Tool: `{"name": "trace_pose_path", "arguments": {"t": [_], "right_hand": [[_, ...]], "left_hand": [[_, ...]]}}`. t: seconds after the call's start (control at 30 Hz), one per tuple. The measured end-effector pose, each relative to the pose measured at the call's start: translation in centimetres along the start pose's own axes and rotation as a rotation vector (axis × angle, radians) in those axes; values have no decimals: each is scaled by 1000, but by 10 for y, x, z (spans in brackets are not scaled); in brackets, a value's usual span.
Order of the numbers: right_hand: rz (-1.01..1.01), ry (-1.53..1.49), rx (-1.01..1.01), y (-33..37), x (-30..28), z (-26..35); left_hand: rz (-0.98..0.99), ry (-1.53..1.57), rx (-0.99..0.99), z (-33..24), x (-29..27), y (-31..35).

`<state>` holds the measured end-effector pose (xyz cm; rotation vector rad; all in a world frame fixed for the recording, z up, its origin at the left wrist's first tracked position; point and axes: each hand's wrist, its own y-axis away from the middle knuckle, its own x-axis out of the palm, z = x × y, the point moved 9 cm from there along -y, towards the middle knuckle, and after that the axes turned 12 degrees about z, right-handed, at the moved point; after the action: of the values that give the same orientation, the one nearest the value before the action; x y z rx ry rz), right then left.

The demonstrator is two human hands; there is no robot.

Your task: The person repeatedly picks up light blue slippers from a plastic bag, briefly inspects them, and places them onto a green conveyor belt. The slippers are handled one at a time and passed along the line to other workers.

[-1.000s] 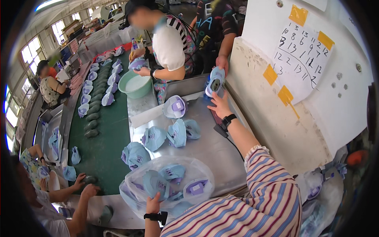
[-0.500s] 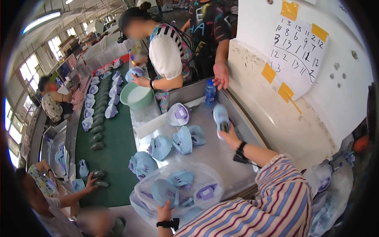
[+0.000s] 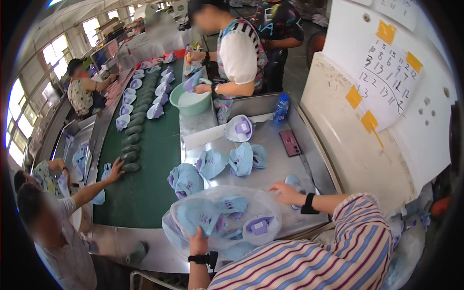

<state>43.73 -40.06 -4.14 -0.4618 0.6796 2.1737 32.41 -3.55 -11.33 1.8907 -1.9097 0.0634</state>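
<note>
My left hand (image 3: 198, 242) is closed on the lower edge of a light blue shoe upper (image 3: 197, 214) with purple lining, at the mouth of a clear plastic bag (image 3: 175, 237). More uppers lie in the bag, among them one with its purple inside (image 3: 261, 225) facing up. My right hand (image 3: 288, 194) reaches left toward the bag's right rim, fingers extended and holding nothing that I can see. Right beside it a light blue shoe (image 3: 293, 183) rests on the metal table (image 3: 309, 212), partly hidden by the hand.
Loose blue uppers (image 3: 212, 163) lie beyond the bag. Farther back are a phone (image 3: 290, 143), a blue bottle (image 3: 281, 108) and a green basin (image 3: 191, 102). At left runs a green conveyor belt (image 3: 159, 188) with dark shoe lasts (image 3: 134, 129); co-workers stand along it.
My right hand has let go of the blue shoe and moved nearer the bag. My left hand has lifted an upper slightly. A co-worker's arm has withdrawn from near the bottle; the phone now shows.
</note>
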Motion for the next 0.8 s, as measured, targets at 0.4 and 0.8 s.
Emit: {"name": "trace_pose_path", "arguments": {"t": [0.4, 0.8], "right_hand": [[382, 710, 152, -143, 116, 12], [185, 1009, -167, -146, 161, 56]], "left_hand": [[46, 338, 135, -21, -5, -6], [123, 396, 34, -1, 20, -23]]}}
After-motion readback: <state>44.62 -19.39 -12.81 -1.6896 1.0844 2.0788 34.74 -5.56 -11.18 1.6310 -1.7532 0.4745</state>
